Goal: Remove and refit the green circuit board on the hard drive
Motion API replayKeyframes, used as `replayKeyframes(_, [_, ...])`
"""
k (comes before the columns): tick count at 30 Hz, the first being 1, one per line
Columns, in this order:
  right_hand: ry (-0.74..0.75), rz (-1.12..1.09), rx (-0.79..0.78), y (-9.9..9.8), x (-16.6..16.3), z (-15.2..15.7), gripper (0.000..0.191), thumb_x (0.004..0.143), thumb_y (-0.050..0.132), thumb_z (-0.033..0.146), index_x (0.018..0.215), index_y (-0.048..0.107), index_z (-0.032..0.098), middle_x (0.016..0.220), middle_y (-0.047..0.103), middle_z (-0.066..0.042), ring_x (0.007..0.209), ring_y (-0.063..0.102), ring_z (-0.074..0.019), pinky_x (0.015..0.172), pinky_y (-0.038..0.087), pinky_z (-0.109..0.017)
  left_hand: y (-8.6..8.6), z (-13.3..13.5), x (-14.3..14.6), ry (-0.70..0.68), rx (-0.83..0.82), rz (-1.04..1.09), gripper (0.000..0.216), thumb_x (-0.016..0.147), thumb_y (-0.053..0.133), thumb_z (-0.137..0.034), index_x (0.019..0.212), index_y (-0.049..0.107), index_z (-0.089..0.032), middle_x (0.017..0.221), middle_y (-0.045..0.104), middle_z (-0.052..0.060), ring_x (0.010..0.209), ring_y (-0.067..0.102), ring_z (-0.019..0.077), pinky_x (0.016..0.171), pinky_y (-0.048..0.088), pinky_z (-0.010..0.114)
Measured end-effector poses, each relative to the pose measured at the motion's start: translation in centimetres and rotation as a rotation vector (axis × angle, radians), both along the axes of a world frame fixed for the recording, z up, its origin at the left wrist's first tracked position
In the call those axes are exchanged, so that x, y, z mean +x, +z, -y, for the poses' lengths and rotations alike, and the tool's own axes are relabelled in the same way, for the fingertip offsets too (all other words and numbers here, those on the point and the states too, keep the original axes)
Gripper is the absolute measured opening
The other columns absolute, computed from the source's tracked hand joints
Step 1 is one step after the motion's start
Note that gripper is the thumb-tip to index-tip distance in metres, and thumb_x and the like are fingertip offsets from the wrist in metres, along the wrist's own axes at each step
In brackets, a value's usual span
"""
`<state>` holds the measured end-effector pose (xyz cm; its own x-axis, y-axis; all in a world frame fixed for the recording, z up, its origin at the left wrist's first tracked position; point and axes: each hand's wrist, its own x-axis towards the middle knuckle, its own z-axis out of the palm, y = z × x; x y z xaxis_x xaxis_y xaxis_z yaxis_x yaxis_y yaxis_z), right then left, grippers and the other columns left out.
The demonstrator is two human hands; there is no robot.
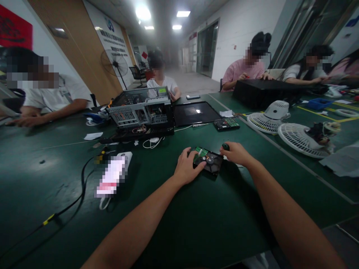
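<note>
A hard drive (214, 163) lies on the green table with its circuit-board side up. My left hand (187, 167) grips it from the left, thumb across the near edge and fingers over the far left corner. Beside its right edge, my right hand (237, 154) is closed around a screwdriver (225, 147) with a dark green handle. The screwdriver's tip is hidden, so I cannot tell whether it touches the drive. A second hard drive (226, 124) rests farther back on the table.
An opened computer case (140, 116) stands back left, next to a black panel (196, 113). A phone (113, 175) and a black cable (83, 179) lie left. White fan parts (301, 140) are at right. Several other people sit around the table (174, 224).
</note>
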<state>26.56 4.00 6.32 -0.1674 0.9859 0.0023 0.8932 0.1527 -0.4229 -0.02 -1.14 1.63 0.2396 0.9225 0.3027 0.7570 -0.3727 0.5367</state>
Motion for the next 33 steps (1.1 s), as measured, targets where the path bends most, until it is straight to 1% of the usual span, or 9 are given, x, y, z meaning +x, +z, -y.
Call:
replayKeyframes(3, [0.031, -0.073, -0.074, 0.1, -0.1, 0.3, 0.021, 0.092, 0.055, 0.037, 0.082, 0.065, 0.021, 0.073, 0.073, -0.003, 0.055, 0.062, -0.0148, 0.058, 0.042, -0.025, -0.1, -0.4, 0.0, 0.223, 0.092, 0.067, 0.041, 0.096, 0.057, -0.051, 0.123, 0.059, -0.021, 0.131, 0.050, 0.014, 0.128, 0.051, 0.0311, 0.111, 0.041, 0.048])
replayKeyframes(5, [0.042, -0.114, -0.106, 0.1, -0.2, 0.4, 0.021, 0.092, 0.055, 0.036, 0.080, 0.064, 0.021, 0.074, 0.074, -0.003, 0.052, 0.060, -0.0137, 0.056, 0.042, -0.026, -0.2, -0.6, -0.1, 0.322, 0.080, 0.107, 0.034, 0.099, 0.053, -0.045, 0.121, 0.059, -0.020, 0.124, 0.052, 0.013, 0.117, 0.058, 0.0282, 0.103, 0.047, 0.045])
replayKeyframes(8, [0.059, -0.158, -0.152, 0.2, -0.3, 0.6, 0.022, 0.090, 0.056, 0.037, 0.078, 0.062, 0.020, 0.069, 0.071, -0.002, 0.049, 0.059, -0.0131, 0.053, 0.041, -0.025, -0.4, -0.8, -0.2, 0.324, 0.000, 0.135, 0.030, 0.100, 0.050, -0.042, 0.121, 0.057, -0.022, 0.124, 0.052, 0.011, 0.103, 0.065, 0.0240, 0.091, 0.053, 0.039])
replayKeyframes(11, [0.104, -0.263, -0.229, 0.4, -0.3, 0.9, 0.018, 0.086, 0.058, 0.037, 0.082, 0.062, 0.020, 0.070, 0.072, -0.003, 0.047, 0.057, -0.0126, 0.050, 0.041, -0.025, -0.6, -1.0, -0.2, 0.319, -0.016, 0.133, 0.026, 0.101, 0.049, -0.039, 0.120, 0.058, -0.023, 0.124, 0.053, 0.010, 0.100, 0.066, 0.0230, 0.090, 0.054, 0.038])
replayKeyframes(14, [0.196, -0.375, -0.380, 0.8, -0.4, 1.5, 0.020, 0.083, 0.060, 0.040, 0.085, 0.063, 0.020, 0.077, 0.075, -0.004, 0.047, 0.056, -0.0120, 0.046, 0.039, -0.024, -0.8, -1.1, -0.2, 0.307, 0.000, 0.140, 0.024, 0.102, 0.048, -0.037, 0.119, 0.058, -0.024, 0.121, 0.056, 0.009, 0.097, 0.067, 0.0226, 0.089, 0.054, 0.038])
replayKeyframes(17, [0.253, -0.389, -0.488, 1.0, -0.7, 1.8, 0.023, 0.083, 0.060, 0.042, 0.085, 0.063, 0.020, 0.078, 0.075, -0.005, 0.049, 0.056, -0.0125, 0.043, 0.036, -0.023, -0.9, -1.2, -0.3, 0.271, 0.024, 0.147, 0.024, 0.102, 0.048, -0.036, 0.120, 0.058, -0.023, 0.121, 0.057, 0.009, 0.098, 0.066, 0.0227, 0.087, 0.055, 0.037])
replayKeyframes(22, [0.187, -0.356, -0.305, 0.2, -1.2, 1.3, 0.021, 0.083, 0.060, 0.040, 0.086, 0.064, 0.020, 0.083, 0.075, -0.005, 0.057, 0.059, -0.0137, 0.054, 0.044, -0.026, -0.9, -1.3, -0.4, 0.239, 0.051, 0.124, 0.024, 0.101, 0.048, -0.028, 0.120, 0.060, -0.022, 0.120, 0.058, 0.010, 0.110, 0.062, 0.0240, 0.098, 0.050, 0.039])
replayKeyframes(27, [0.120, -0.221, -0.166, -0.6, -1.0, 0.5, 0.022, 0.082, 0.061, 0.042, 0.079, 0.064, 0.020, 0.067, 0.064, 0.001, 0.059, 0.055, -0.0143, 0.054, 0.037, -0.026, -0.9, -1.3, -0.3, 0.208, 0.047, 0.126, 0.024, 0.100, 0.047, -0.025, 0.118, 0.062, -0.021, 0.120, 0.059, 0.010, 0.112, 0.060, 0.0235, 0.101, 0.048, 0.038])
replayKeyframes(33, [0.106, -0.172, -0.058, -1.0, -1.1, 0.2, 0.025, 0.079, 0.062, 0.043, 0.072, 0.062, 0.019, 0.064, 0.058, 0.002, 0.061, 0.050, -0.0137, 0.055, 0.031, -0.027, -1.3, -1.5, -0.3, 0.171, 0.081, 0.129, 0.021, 0.100, 0.050, -0.027, 0.114, 0.064, -0.021, 0.114, 0.061, 0.009, 0.110, 0.061, 0.0236, 0.100, 0.048, 0.038])
